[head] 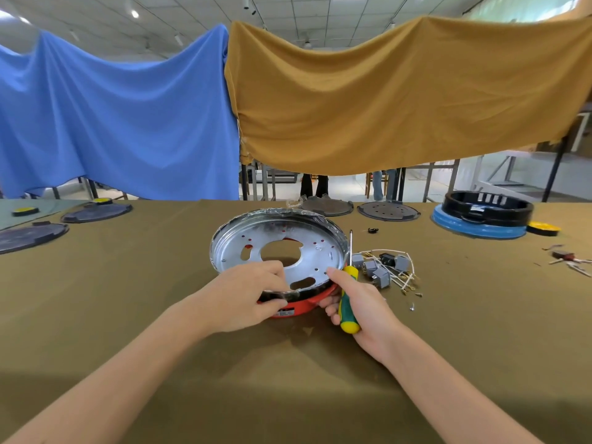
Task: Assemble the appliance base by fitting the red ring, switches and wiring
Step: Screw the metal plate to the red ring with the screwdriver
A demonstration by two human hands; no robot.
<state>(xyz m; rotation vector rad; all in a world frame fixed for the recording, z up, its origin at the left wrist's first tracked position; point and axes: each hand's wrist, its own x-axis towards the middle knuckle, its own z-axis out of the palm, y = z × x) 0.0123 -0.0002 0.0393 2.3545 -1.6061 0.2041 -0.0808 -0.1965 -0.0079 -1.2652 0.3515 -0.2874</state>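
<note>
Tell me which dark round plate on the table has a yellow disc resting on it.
The far-left dark plate at the table's back edge: a yellow disc rests on it. The others carry none.

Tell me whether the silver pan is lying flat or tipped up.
Tipped up. The silver pan slants, its far rim raised and near edge low on the red ring, steadied by the left hand and right hand.

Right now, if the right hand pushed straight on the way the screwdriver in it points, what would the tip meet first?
Probably nothing nearby: the screwdriver in the right hand points up and away beside the silver pan rim, seemingly just clear of it, though depth is unclear.
</note>
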